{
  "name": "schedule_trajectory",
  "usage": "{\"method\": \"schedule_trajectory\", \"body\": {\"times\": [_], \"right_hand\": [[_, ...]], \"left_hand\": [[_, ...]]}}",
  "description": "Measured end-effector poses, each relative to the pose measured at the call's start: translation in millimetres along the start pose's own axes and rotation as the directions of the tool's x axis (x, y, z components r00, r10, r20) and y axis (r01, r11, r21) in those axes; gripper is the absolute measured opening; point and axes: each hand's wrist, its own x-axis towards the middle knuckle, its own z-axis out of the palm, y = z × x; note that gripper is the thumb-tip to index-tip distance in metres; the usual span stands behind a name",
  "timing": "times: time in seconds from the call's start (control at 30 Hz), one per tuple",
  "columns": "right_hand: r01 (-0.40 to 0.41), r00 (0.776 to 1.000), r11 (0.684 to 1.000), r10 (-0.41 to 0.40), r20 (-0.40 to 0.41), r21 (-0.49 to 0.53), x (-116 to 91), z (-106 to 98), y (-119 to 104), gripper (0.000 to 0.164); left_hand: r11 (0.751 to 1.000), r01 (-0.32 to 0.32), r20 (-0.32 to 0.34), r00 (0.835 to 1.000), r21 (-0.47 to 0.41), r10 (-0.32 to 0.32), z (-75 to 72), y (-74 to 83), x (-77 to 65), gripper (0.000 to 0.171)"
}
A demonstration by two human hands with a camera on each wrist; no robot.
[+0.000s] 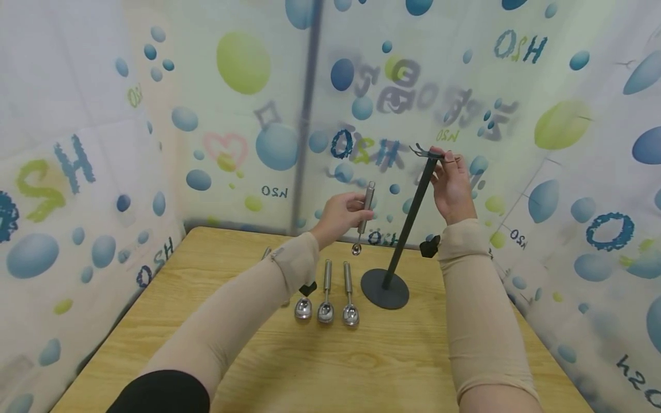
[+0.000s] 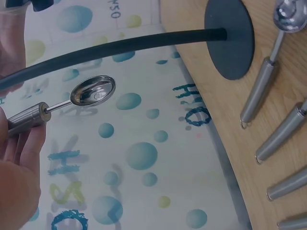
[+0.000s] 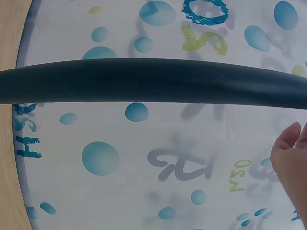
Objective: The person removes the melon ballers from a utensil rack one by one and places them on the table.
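Observation:
In the head view my left hand (image 1: 338, 217) grips the steel handle of a small scoop (image 1: 366, 207) above the table, its bowl hanging down and a loop at the top end. The left wrist view shows the scoop's shiny oval bowl (image 2: 93, 91) close up. A black stand (image 1: 411, 221) with a round base and hooks at its top leans to the right. My right hand (image 1: 454, 186) holds the top of the stand by the hooks, thumb and fingers around it. The scoop is apart from the stand.
Several steel scoops lie in a row on the wooden table (image 1: 361, 367), among them one scoop (image 1: 348, 281) nearest the stand and another scoop (image 1: 327, 278) beside it. My left forearm partly hides the leftmost ones. A patterned curtain (image 1: 242, 120) surrounds the table.

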Motion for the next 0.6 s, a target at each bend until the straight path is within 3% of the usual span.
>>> {"method": "schedule_trajectory", "body": {"times": [0.6], "right_hand": [[0.013,1.0,0.999,-0.013,-0.016,-0.034,0,2,1,0.02]], "left_hand": [[0.997,0.037,-0.055,0.998,0.07,-0.033,-38.3,-28.9,-15.8,0.03]]}}
